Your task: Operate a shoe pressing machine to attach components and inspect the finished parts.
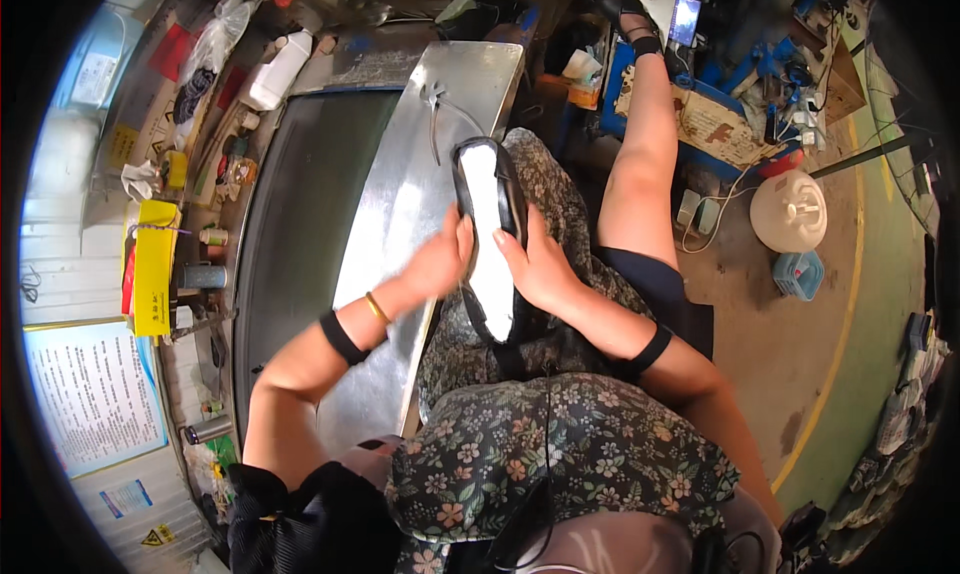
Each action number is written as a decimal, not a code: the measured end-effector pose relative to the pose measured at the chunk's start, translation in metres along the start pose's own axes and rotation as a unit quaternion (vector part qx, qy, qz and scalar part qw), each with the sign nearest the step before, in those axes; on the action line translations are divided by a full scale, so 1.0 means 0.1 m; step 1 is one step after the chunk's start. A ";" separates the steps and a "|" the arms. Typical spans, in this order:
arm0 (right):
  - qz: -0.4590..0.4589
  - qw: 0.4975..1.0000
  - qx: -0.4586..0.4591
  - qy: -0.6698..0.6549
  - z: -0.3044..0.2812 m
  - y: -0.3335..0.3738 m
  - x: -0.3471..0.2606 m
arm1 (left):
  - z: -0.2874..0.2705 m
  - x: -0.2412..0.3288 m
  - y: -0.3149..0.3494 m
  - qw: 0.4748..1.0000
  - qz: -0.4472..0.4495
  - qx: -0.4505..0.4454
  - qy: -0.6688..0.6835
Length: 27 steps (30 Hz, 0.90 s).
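Observation:
A black shoe upper [461, 189] with a long white underside [485, 244] facing up is held over my lap, its narrow length pointing away from me. My left hand [440, 257] grips its left edge, the fingers slightly blurred. On the opposite side, my right hand [543, 264] wraps the edge with the thumb laid on the white surface. Just left of the shoe runs a shiny metal bench top [385, 229]. A thin cord or tool [436, 124] lies on that bench, beyond the shoe's far end.
A dark conveyor belt [300, 214] runs left of the bench. Past it, a shelf holds a white bottle [280, 69] and a yellow box [152, 274]. To the right stand a cluttered blue workstation [690, 119], a cream jug [788, 211] and a blue basket [799, 275]. My bare leg [640, 164] stretches ahead.

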State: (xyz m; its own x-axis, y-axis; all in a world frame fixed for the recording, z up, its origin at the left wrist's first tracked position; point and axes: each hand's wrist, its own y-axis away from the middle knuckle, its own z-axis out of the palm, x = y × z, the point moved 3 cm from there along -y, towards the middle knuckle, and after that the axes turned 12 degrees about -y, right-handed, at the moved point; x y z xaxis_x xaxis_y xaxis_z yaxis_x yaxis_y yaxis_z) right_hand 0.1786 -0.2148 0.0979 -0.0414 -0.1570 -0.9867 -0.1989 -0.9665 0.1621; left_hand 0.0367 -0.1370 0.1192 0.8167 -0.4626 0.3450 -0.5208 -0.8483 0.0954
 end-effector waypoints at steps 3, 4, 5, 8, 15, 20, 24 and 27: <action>-0.010 0.998 0.008 0.062 0.03 0.08 0.11 | 0.33 0.07 0.27 0.983 -0.074 0.165 0.020; -0.043 0.997 0.011 0.056 0.00 0.08 0.13 | 0.42 0.07 0.33 0.967 -0.073 0.224 0.096; -0.060 0.995 0.026 0.074 0.00 0.09 0.17 | 0.48 0.07 0.34 0.947 -0.053 0.267 0.168; -0.032 0.996 -0.016 0.084 -0.06 0.09 0.32 | 0.64 -0.03 0.23 0.870 -0.143 0.162 0.444; -0.098 0.990 -0.072 0.066 -0.30 0.20 0.19 | 0.30 0.09 -0.58 0.697 -0.124 -0.071 0.703; 0.010 0.992 -0.044 -0.121 -0.59 -0.45 0.05 | 0.31 0.18 -0.68 0.797 -0.077 -0.096 0.592; 0.015 0.943 -0.125 -0.308 -0.48 -0.84 0.10 | 0.37 0.21 -0.63 0.907 -0.040 -0.019 0.419; -0.040 0.964 -0.141 -0.223 -0.40 -0.89 0.10 | 0.41 0.22 -0.61 0.845 -0.040 -0.056 0.531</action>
State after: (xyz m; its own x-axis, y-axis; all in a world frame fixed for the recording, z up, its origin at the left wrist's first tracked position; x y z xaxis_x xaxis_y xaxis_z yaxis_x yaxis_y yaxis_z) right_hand 0.2351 -0.1388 0.0736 -0.4664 -0.0368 -0.8838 0.0519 -0.9986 0.0142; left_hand 0.0964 -0.1062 0.0831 0.1980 0.1374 0.9705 -0.5440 -0.8082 0.2255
